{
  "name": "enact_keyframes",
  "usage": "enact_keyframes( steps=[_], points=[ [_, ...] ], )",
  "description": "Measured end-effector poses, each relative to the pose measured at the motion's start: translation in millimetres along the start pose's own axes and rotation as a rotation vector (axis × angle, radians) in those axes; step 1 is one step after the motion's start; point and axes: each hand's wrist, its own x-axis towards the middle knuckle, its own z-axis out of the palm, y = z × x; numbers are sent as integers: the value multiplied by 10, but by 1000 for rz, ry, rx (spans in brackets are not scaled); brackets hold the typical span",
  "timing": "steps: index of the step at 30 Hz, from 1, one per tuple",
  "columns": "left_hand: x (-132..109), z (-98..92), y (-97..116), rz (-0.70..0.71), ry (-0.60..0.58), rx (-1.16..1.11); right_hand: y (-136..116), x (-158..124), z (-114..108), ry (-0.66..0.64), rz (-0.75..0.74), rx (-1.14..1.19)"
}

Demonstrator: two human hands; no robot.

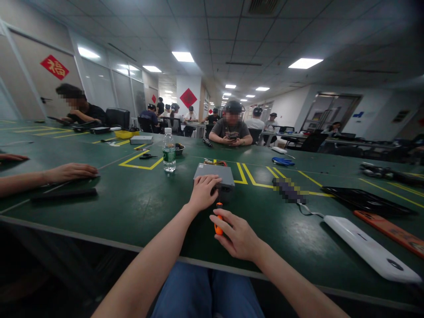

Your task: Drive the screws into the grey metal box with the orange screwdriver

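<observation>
Bare green tabletop left of the grey metal box: open lane up to the water bottle. Right side crowded: white cable, white oblong device, black tray, possibly a keyboard. Co-worker's hand blocks far left.

Orange screwdriver, grey metal box, dark green table with yellow lines

Bare forearms, blue jeans

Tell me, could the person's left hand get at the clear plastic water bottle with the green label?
Probably yes. The left hand lies on the grey metal box, and the clear plastic water bottle stands upright just beyond and to its left, with only bare green table between them.
</observation>
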Motion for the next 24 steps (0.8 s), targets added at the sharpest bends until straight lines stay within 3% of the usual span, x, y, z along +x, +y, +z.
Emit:
enact_keyframes(
  steps=[7, 14, 20, 24],
  points=[
    [25, 21, -19, -28, 10, -38, 26, -55, 80, 160, 36, -26],
    [43, 12, -40, -7, 19, -51, -9, 7, 10, 0, 1, -35],
    [55, 23, -45, -12, 28, -45, 6, -19, 44, 109, -2, -101],
    [53, 25, -41, -10, 24, -33, 3, -20, 51, 85, 41, -48]
  ],
)
